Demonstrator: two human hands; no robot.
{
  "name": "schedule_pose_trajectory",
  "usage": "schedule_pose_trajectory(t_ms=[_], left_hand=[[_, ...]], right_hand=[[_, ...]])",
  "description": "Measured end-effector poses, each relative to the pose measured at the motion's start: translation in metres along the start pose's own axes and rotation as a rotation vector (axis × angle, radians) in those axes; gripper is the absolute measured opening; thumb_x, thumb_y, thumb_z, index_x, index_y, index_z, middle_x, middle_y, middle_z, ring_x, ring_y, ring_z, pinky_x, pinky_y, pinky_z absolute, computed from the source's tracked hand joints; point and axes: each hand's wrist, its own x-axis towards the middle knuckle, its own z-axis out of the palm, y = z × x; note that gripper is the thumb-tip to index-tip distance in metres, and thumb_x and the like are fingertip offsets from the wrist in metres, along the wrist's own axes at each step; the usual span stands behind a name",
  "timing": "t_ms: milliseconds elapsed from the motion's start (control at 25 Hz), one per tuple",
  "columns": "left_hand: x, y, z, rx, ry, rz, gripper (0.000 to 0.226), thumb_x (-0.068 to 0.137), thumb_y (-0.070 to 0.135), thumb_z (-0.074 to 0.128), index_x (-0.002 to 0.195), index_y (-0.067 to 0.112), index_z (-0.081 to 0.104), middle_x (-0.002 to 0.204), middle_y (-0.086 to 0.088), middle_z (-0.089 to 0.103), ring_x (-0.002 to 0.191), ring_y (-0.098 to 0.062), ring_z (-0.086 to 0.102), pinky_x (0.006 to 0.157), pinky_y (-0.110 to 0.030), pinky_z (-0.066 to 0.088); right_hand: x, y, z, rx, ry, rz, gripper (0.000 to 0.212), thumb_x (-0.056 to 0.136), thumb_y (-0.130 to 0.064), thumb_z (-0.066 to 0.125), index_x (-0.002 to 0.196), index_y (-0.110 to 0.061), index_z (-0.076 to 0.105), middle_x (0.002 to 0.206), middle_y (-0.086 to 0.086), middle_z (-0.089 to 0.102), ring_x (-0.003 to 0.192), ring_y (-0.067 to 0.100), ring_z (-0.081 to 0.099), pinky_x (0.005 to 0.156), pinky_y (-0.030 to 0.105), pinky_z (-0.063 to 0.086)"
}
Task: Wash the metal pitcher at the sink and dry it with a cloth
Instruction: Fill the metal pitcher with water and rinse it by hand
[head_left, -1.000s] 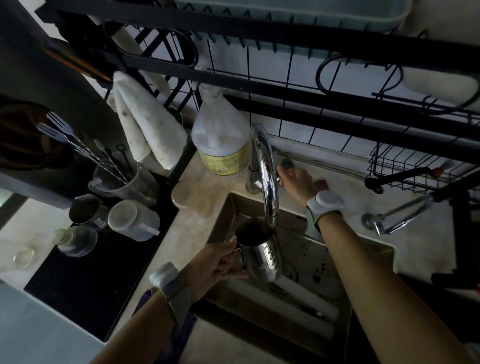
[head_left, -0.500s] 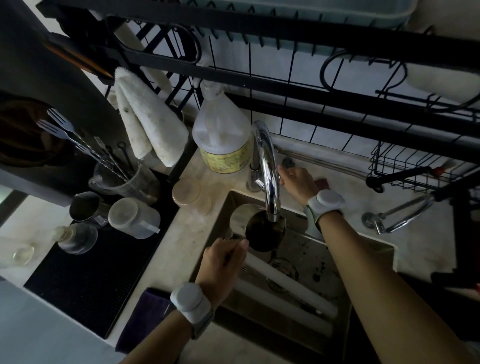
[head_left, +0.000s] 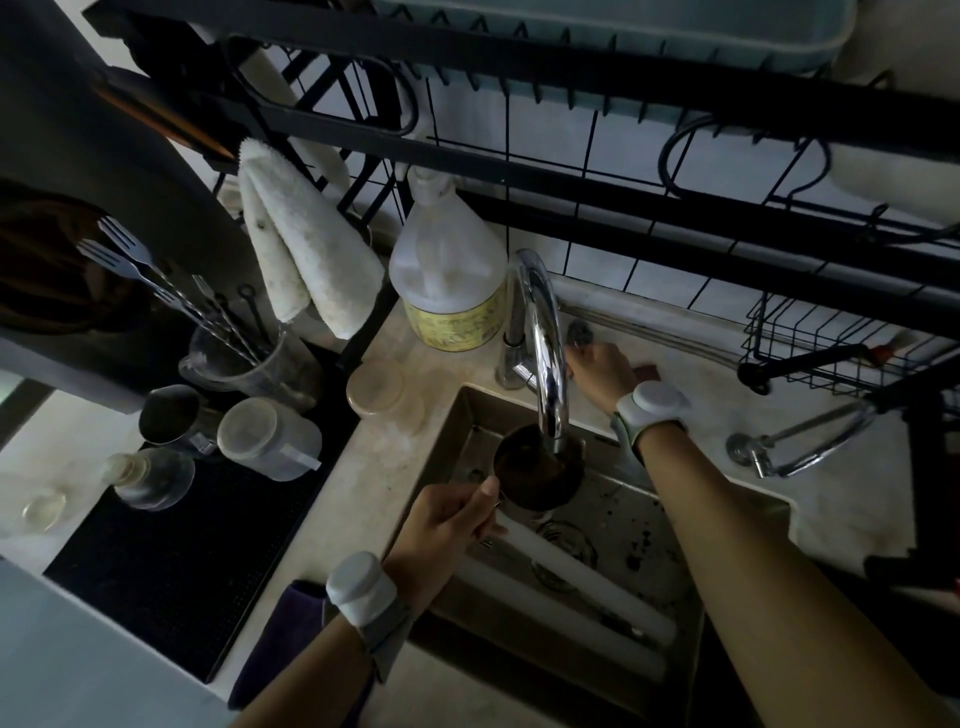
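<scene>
The metal pitcher (head_left: 537, 467) is upright over the steel sink (head_left: 452, 426), its dark mouth right under the spout of the chrome tap (head_left: 545, 343). My left hand (head_left: 447, 525) grips its handle from the near side. My right hand (head_left: 597, 369) reaches behind the tap and its fingers curl round the tap handle. Hanging from the black rack at the upper left is a white cloth (head_left: 301, 260). A dark purple cloth (head_left: 280, 639) lies on the counter by my left wrist.
A big soap jug (head_left: 447, 280) stands behind the tap. Left of the sink are a black mat (head_left: 171, 571), a jar, a cup and a beaker of forks (head_left: 228, 358). A black dish rack spans overhead; a wire basket (head_left: 831, 353) sits right.
My left hand turned the pitcher upright and moved it back under the tap spout. The right hand stayed at the tap handle.
</scene>
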Motion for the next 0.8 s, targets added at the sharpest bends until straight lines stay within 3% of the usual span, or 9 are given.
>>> schedule_pose_trajectory(t_ms=[120,240,360,480,600,800], left_hand=[[0.002,-0.002,0.000,-0.022,-0.011,-0.003,0.047,0.093,0.038,0.047,0.047,0.025,0.047,0.044,0.010,0.037,0.042,-0.003,0.038,0.081,-0.040,0.060],[0.004,-0.004,0.000,-0.027,-0.011,0.011,0.047,0.092,0.037,0.047,0.047,0.025,0.046,0.044,0.010,0.036,0.041,-0.003,0.036,0.078,-0.035,0.061],[0.003,-0.008,0.001,-0.022,0.005,0.026,0.047,0.093,0.035,0.046,0.047,0.026,0.046,0.043,0.010,0.037,0.041,-0.002,0.037,0.077,-0.033,0.060],[0.003,-0.009,0.005,-0.018,0.014,0.019,0.048,0.093,0.036,0.046,0.045,0.028,0.048,0.043,0.009,0.039,0.041,-0.001,0.039,0.081,-0.035,0.060],[0.002,-0.010,0.009,-0.005,0.010,0.026,0.049,0.094,0.034,0.046,0.046,0.028,0.047,0.042,0.009,0.038,0.041,-0.001,0.039,0.082,-0.039,0.060],[0.002,-0.011,0.010,-0.004,-0.003,0.036,0.048,0.094,0.030,0.046,0.047,0.026,0.047,0.042,0.011,0.036,0.041,-0.002,0.037,0.081,-0.041,0.061]], right_hand=[[-0.002,-0.002,0.001,-0.040,-0.005,0.012,0.051,0.097,-0.024,0.047,0.046,-0.019,0.046,0.050,-0.005,0.045,0.051,0.015,0.042,0.066,0.028,0.030],[-0.002,-0.002,0.000,-0.047,-0.024,0.029,0.049,0.096,-0.022,0.048,0.047,-0.017,0.045,0.052,-0.002,0.045,0.060,0.027,0.047,0.066,0.032,0.033],[0.000,0.005,-0.002,-0.014,-0.073,0.044,0.047,0.094,-0.020,0.050,0.048,-0.016,0.048,0.053,0.001,0.049,0.066,0.028,0.051,0.063,0.036,0.038],[-0.002,0.016,-0.003,0.042,-0.104,0.052,0.045,0.095,-0.018,0.050,0.050,-0.013,0.053,0.068,0.008,0.060,0.053,0.025,0.049,0.055,0.034,0.038],[-0.002,0.019,-0.001,0.055,-0.093,0.061,0.044,0.094,-0.017,0.050,0.051,-0.014,0.055,0.062,0.004,0.057,0.041,0.014,0.048,0.052,0.029,0.036],[0.001,0.021,0.000,0.080,-0.091,0.102,0.043,0.093,-0.020,0.050,0.052,-0.013,0.056,0.053,0.000,0.053,0.043,0.021,0.044,0.048,0.029,0.036]])
